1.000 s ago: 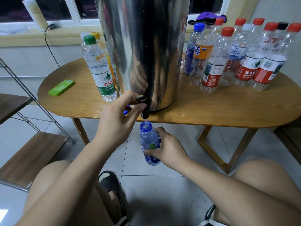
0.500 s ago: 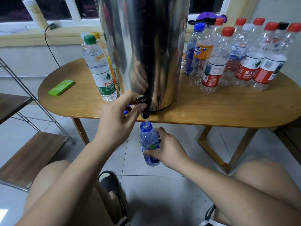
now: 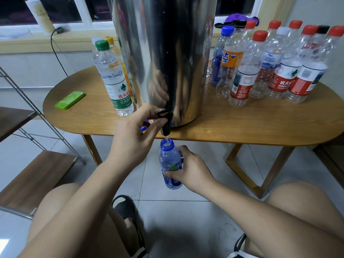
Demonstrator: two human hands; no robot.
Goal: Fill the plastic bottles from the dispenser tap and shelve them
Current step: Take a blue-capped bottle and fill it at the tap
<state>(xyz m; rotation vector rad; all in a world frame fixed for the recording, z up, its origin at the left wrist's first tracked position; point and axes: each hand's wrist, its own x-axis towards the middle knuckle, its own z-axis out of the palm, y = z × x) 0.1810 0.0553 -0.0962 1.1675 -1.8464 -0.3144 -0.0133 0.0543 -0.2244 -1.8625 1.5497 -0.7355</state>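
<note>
Head view, nearest first: my right hand [image 3: 189,172] has its fingers wrapped round the lower body of the small blue-tinted plastic bottle [image 3: 170,161]. It holds the bottle upright in the air below the bench edge, open mouth just under the spout, and a thin stream runs in. Above it, my left hand [image 3: 134,135] has its fingers curled over the black tap lever [image 3: 165,119] of the tall polished steel dispenser [image 3: 167,53], thumb pressing from below. I cannot read how full the bottle is through the tint.

To do this well, I would centre the mouth under the stream, hold the bottle plumb, watch the neck, and release the lever before water reaches the rim. Then I would lower the bottle straight down, since spout and mouth sit close.

Farther off, on the oval wooden bench [image 3: 242,123], a green-capped bottle [image 3: 115,81] stands left and a cluster of red-capped bottles [image 3: 279,71] right. The wooden shelf rack [image 3: 37,175] waits far left.
</note>
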